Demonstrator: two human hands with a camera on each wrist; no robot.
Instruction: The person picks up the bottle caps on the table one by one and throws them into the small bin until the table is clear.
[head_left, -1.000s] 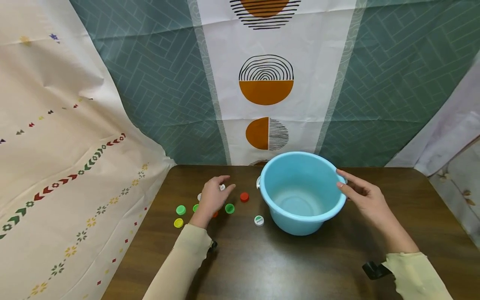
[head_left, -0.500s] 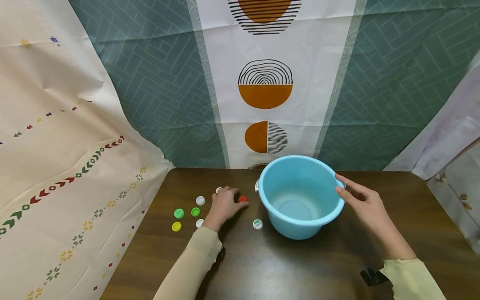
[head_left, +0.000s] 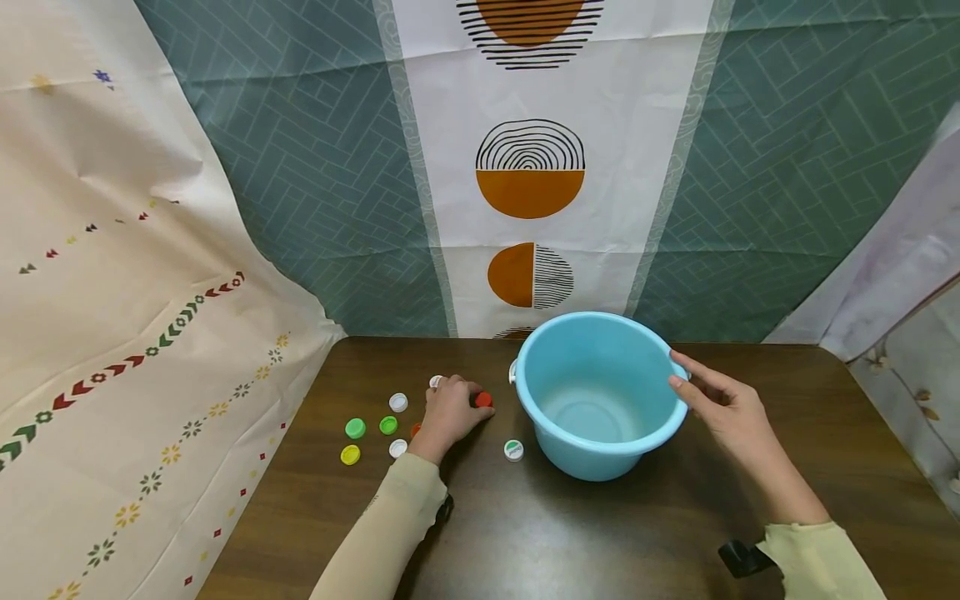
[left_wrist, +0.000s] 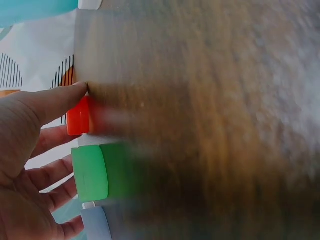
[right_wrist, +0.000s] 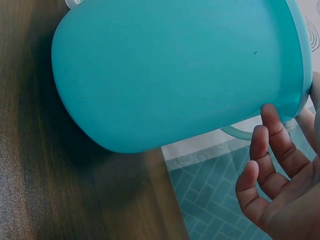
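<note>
My left hand (head_left: 447,421) is down on the table, thumb and a finger on either side of a red bottle cap (head_left: 483,400). In the left wrist view the thumb tip meets the edge of the red cap (left_wrist: 78,117), with a green cap (left_wrist: 90,172) and a pale cap (left_wrist: 96,222) under the other fingers. The palm hides part of the caps in the head view. My right hand (head_left: 738,417) grips the rim of a light blue bucket (head_left: 588,465); the right wrist view shows its other fingers (right_wrist: 280,142) loosely bent by the bucket's outer wall (right_wrist: 175,75).
Left of the left hand lie several caps: a green cap (head_left: 356,428), a yellow cap (head_left: 350,454) and white ones (head_left: 398,402). One white cap with green print (head_left: 513,451) sits by the bucket. A patterned cloth (head_left: 532,283) hangs behind the brown table (head_left: 585,542).
The left hand has moved right and down over the caps to the red cap, fingers closing around it. The right hand has stayed at the bucket's rim.
</note>
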